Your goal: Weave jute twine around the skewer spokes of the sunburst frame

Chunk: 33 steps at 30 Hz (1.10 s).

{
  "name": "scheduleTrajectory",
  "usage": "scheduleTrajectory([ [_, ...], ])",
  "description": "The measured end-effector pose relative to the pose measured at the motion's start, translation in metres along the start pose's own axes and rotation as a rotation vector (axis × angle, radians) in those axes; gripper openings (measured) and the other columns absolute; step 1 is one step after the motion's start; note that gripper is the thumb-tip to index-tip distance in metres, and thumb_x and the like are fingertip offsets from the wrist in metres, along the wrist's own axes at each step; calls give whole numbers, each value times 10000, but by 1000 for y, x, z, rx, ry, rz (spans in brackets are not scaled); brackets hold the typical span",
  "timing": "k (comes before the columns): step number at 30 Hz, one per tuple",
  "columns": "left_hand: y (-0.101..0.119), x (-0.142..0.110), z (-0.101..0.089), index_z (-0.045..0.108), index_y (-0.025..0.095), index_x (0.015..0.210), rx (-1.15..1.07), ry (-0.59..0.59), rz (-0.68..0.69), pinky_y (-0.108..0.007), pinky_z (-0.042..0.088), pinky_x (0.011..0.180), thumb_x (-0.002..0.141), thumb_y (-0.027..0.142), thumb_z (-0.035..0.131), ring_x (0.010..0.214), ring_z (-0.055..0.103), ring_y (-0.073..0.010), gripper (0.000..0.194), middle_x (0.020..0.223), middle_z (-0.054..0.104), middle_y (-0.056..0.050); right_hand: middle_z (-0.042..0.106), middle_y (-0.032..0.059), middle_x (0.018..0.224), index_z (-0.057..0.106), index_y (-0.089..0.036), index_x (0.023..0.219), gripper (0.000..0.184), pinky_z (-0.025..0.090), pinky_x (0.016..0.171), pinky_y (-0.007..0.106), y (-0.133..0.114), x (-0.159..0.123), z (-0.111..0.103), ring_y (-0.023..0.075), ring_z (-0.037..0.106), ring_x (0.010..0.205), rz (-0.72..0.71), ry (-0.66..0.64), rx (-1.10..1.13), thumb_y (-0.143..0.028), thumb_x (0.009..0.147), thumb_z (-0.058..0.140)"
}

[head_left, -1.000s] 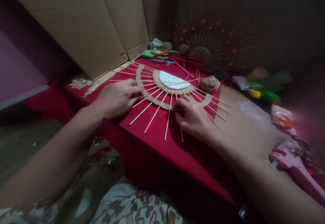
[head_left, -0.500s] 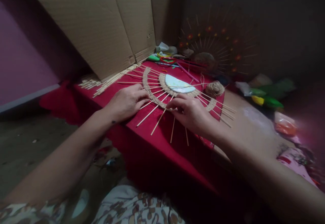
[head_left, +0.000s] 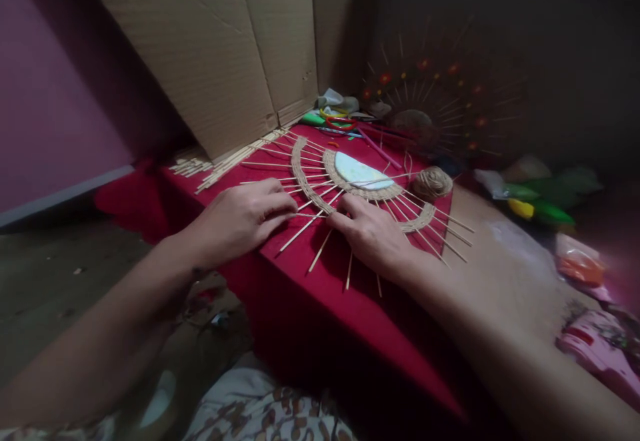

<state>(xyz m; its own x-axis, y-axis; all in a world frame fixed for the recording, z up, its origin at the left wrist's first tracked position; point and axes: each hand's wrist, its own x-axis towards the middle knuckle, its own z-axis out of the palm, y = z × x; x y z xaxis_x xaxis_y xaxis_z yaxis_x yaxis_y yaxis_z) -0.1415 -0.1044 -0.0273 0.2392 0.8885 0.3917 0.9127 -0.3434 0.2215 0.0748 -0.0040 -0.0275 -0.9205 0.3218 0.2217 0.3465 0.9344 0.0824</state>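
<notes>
A half-round fan of thin wooden sticks [head_left: 295,234] lies on the red cloth, with a pale blue-white half disc [head_left: 360,171] at its centre. Two bands of jute twine cross the sticks: an inner one round the disc and an outer woven band [head_left: 303,174]. My left hand [head_left: 245,217], fingers pinched together, is just outside the outer band, and a taut strand of twine [head_left: 313,215] runs from its fingertips toward my right hand. My right hand [head_left: 367,231] is closed on the outer band near its front; its fingertips are partly hidden. A twine ball [head_left: 433,182] sits right of the fan.
Loose sticks [head_left: 225,167] lie along a tall cardboard sheet [head_left: 210,47]. Red-handled scissors [head_left: 340,123] and pens are at the back. Another stick fan with red flowers [head_left: 423,84] leans behind. On the right are coloured packets [head_left: 543,207] and a pink glue gun [head_left: 595,344].
My left hand has drawn back from the outer band, and a strand of twine now shows between the hands. My right hand has shifted left along the band. The view has swung a little left.
</notes>
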Motion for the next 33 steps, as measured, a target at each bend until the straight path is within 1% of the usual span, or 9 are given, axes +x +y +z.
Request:
scheduleTrajectory([
  [4,23,-17,-11,656,168,937,66,22,34,-266,443,683,961,287,407,783,570,-155,277,887,605,-53,557,54,919,637,-213,928,254,328,649,288,0,-1,2,176,460,807,-13,22,-19,-183,973,389],
  [7,35,-29,-12,643,171,923,163,11,57,-261,426,628,965,267,393,724,547,-148,271,855,590,-47,562,55,921,638,-212,927,253,334,649,288,0,-2,1,179,466,810,-9,30,-8,-180,973,392],
  [10,38,-41,-8,631,166,911,251,-3,95,-267,413,608,952,183,360,704,527,-152,274,832,575,-49,569,63,926,645,-214,941,254,329,640,296,-1,-2,1,189,469,822,-3,27,-21,-165,967,397],
  [14,36,-53,-2,622,153,873,316,-11,92,-279,419,604,905,102,320,725,521,-171,308,842,575,-70,577,75,926,650,-206,934,258,337,645,304,-2,-2,3,197,469,817,-2,33,-34,-152,960,400],
  [21,42,-57,-3,636,132,864,319,-10,130,-295,426,586,855,56,324,700,525,-185,321,820,586,-89,584,91,944,653,-195,962,271,337,632,307,-1,-2,5,203,481,835,-11,34,-40,-156,966,385],
  [25,36,-55,-9,640,129,877,394,-14,68,-300,440,601,861,72,333,732,551,-197,313,826,589,-91,584,94,951,655,-184,957,283,350,650,303,0,-3,5,199,483,837,-21,47,-34,-164,973,373],
  [28,26,-46,-17,638,150,875,433,-36,-1,-288,420,590,906,133,342,722,549,-185,298,825,585,-77,584,93,954,655,-183,950,281,361,678,298,1,-4,6,196,483,845,-30,69,-28,-161,971,376],
  [31,8,-27,-23,639,164,859,393,-78,-86,-271,393,575,930,227,377,741,564,-175,279,874,599,-74,582,85,928,654,-189,934,274,361,683,295,1,-5,7,190,478,824,-41,89,-45,-160,967,384],
  [33,-8,-8,-23,657,171,871,337,-97,-135,-272,420,638,918,273,406,782,580,-176,275,906,615,-75,582,80,928,652,-194,927,275,361,684,294,2,-6,8,188,478,822,-46,90,-49,-153,965,383],
])
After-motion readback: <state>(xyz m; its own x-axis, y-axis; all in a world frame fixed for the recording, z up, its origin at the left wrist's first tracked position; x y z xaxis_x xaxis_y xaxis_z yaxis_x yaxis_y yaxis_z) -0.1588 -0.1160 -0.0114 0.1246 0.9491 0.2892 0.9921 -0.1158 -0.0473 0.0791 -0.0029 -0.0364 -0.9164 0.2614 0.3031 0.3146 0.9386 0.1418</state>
